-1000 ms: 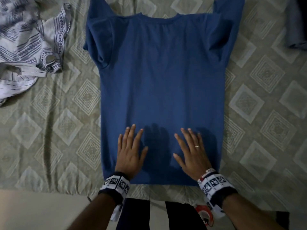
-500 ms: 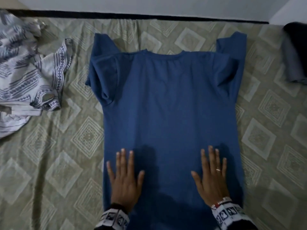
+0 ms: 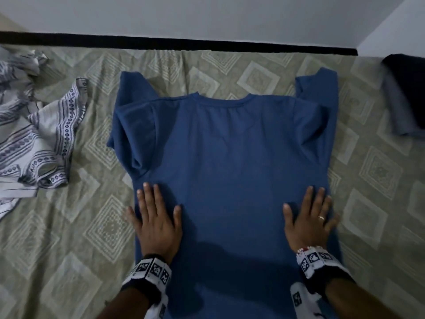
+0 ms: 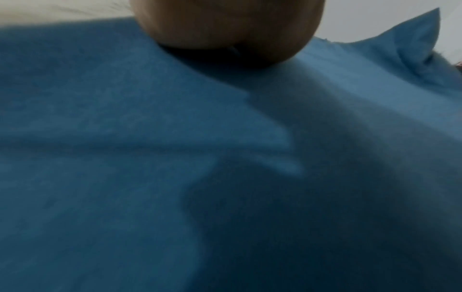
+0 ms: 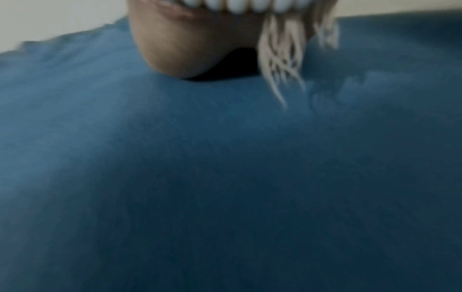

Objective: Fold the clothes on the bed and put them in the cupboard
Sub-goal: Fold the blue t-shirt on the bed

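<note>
A blue T-shirt lies flat on the bed, collar away from me, both sleeves folded inward. My left hand presses flat on its left edge with fingers straight and spread. On the shirt's right edge my right hand, wearing a ring, lies flat the same way. In the left wrist view the heel of the left hand rests on blue T-shirt fabric. The right wrist view shows the heel of the right hand and a bracelet on the blue T-shirt.
A crumpled white and blue patterned garment lies at the left of the bed. A dark folded cloth sits at the far right. The patterned bedsheet shows around the shirt. A white wall stands behind the bed.
Both hands have slid up the shirt and apart, from near the hem's middle to the side edges. The head view has risen to show the wall.
</note>
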